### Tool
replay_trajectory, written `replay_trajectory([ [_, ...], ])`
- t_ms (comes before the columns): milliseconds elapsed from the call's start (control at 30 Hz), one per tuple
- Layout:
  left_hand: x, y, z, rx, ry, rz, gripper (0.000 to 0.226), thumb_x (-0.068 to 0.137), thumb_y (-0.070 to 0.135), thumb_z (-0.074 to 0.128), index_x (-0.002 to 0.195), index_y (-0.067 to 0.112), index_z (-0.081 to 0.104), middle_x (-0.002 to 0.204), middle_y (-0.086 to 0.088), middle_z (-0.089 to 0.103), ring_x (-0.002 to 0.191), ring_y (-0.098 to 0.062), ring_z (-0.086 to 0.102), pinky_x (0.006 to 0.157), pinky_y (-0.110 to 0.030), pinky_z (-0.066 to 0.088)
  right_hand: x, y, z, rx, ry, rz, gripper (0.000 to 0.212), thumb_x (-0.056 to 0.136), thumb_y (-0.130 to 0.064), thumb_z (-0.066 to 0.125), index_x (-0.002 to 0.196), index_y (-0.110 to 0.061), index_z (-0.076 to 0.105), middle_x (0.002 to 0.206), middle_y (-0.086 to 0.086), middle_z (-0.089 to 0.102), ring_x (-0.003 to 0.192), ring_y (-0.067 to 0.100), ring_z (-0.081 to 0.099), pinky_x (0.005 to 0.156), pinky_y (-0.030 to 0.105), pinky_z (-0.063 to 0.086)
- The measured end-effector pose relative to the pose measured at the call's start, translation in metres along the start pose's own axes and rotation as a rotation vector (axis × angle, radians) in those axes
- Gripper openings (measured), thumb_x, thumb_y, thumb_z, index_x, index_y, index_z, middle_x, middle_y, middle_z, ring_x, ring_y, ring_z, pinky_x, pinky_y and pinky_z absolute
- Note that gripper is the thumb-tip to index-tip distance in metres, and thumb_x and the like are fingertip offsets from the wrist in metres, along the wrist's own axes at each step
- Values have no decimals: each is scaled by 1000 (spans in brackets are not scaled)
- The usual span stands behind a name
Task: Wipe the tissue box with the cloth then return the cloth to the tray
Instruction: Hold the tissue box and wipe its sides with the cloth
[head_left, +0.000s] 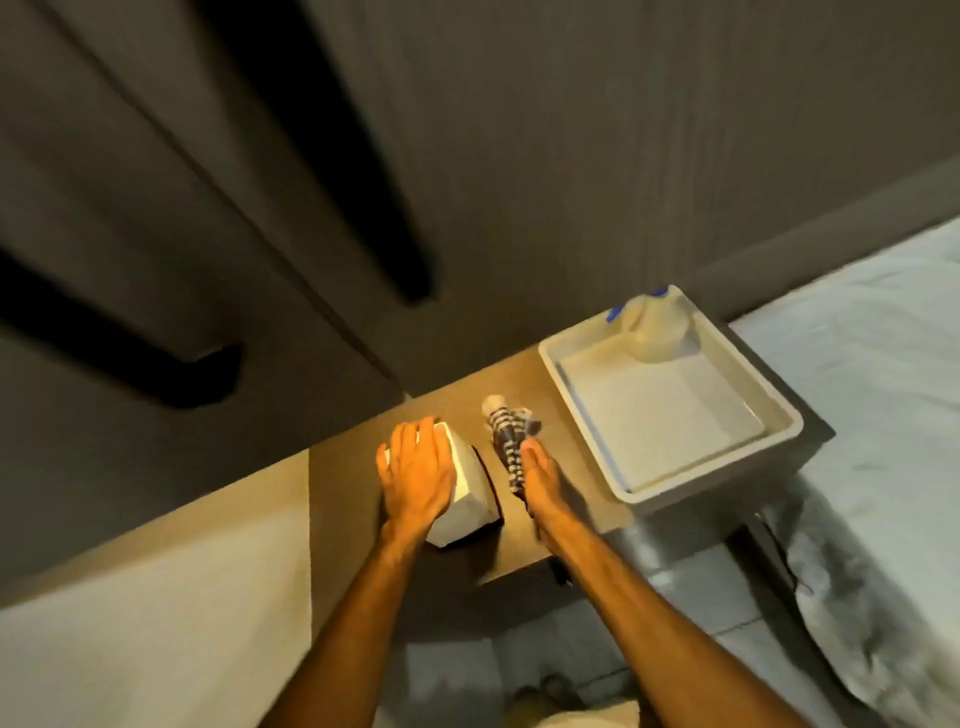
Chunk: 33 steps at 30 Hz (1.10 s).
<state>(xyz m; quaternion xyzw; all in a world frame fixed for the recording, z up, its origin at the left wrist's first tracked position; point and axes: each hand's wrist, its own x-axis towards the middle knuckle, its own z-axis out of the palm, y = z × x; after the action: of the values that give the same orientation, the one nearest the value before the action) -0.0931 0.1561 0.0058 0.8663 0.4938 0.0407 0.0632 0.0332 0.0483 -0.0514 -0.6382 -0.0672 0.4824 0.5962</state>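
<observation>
A pale tissue box stands on a brown shelf. My left hand lies flat on top of the box, fingers spread over its far edge. Just right of the box, my right hand grips a dark cloth with white stripes, which trails away from the fingers toward the wall. A white tray sits further right on the shelf, apart from the cloth.
A clear plastic bottle with a blue cap lies at the tray's far end. A bed with light sheets is at the right. Dark wall panels rise behind the shelf. Tiled floor lies below.
</observation>
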Motion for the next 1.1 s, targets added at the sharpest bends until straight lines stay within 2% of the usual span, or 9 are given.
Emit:
replay_trajectory([
  [133, -1, -5, 6, 10, 35, 6, 46, 95, 43, 35, 131, 20, 52, 127, -10, 60, 119, -32, 55, 102, -53, 43, -11, 17, 29, -214, -200, -114, 45, 111, -32, 35, 155, -28, 41, 153, 6, 52, 138, 26, 52, 113, 34, 43],
  [267, 0, -7, 10, -27, 53, 18, 40, 94, 42, 53, 129, 23, 49, 125, -7, 60, 116, -28, 55, 100, -50, 44, -6, 12, 50, -183, -138, -110, 46, 111, -34, 35, 156, -26, 41, 153, 8, 51, 136, 26, 54, 99, 25, 43],
  [433, 0, -5, 8, -65, 83, 52, 43, 96, 45, 35, 129, 22, 51, 124, -6, 60, 117, -27, 54, 100, -50, 42, 30, -3, 57, -186, -259, -143, 46, 111, -34, 32, 156, -28, 39, 157, 4, 48, 142, 23, 49, 104, 24, 36],
  [567, 0, 2, 5, -118, 101, 12, 63, 92, 58, 17, 126, 20, 55, 124, -7, 61, 118, -27, 54, 103, -50, 39, 25, 14, 38, -229, -251, -75, 47, 112, -36, 29, 157, -28, 37, 150, 8, 54, 137, 26, 53, 104, 30, 41],
  [667, 1, 2, 6, -131, 108, -12, 51, 97, 48, 21, 123, 21, 55, 121, -6, 62, 115, -26, 54, 103, -49, 39, -12, 23, 22, -255, -271, -82, 48, 112, -36, 30, 160, -33, 30, 150, 6, 53, 136, 24, 53, 102, 27, 41],
  [767, 4, -6, 11, -63, 96, 8, 25, 102, 35, 43, 122, 24, 53, 119, -4, 61, 112, -23, 54, 101, -46, 40, -31, 16, 25, -169, -295, -136, 48, 111, -34, 33, 159, -32, 32, 153, 6, 51, 140, 24, 51, 109, 30, 42],
  [833, 3, -9, 14, 1, 112, 39, 20, 100, 32, 54, 118, 23, 52, 115, -4, 61, 106, -24, 56, 96, -45, 44, -21, -5, 36, -118, -322, -193, 47, 111, -30, 35, 158, -27, 37, 153, 8, 52, 140, 23, 51, 111, 30, 44],
  [967, 2, -6, 8, -77, 104, 40, 36, 100, 43, 37, 120, 18, 54, 117, -7, 61, 109, -26, 55, 100, -49, 43, 28, -19, 57, -215, -330, -176, 46, 112, -28, 32, 157, -26, 39, 154, 11, 50, 140, 26, 50, 105, 27, 40],
  [1100, 3, -4, 8, -156, 111, -2, 28, 102, 38, 35, 121, 24, 52, 120, -7, 62, 112, -26, 56, 105, -55, 42, 32, 7, 32, -363, -294, -142, 47, 111, -31, 32, 158, -32, 34, 157, 7, 46, 145, 26, 44, 119, 40, 37],
])
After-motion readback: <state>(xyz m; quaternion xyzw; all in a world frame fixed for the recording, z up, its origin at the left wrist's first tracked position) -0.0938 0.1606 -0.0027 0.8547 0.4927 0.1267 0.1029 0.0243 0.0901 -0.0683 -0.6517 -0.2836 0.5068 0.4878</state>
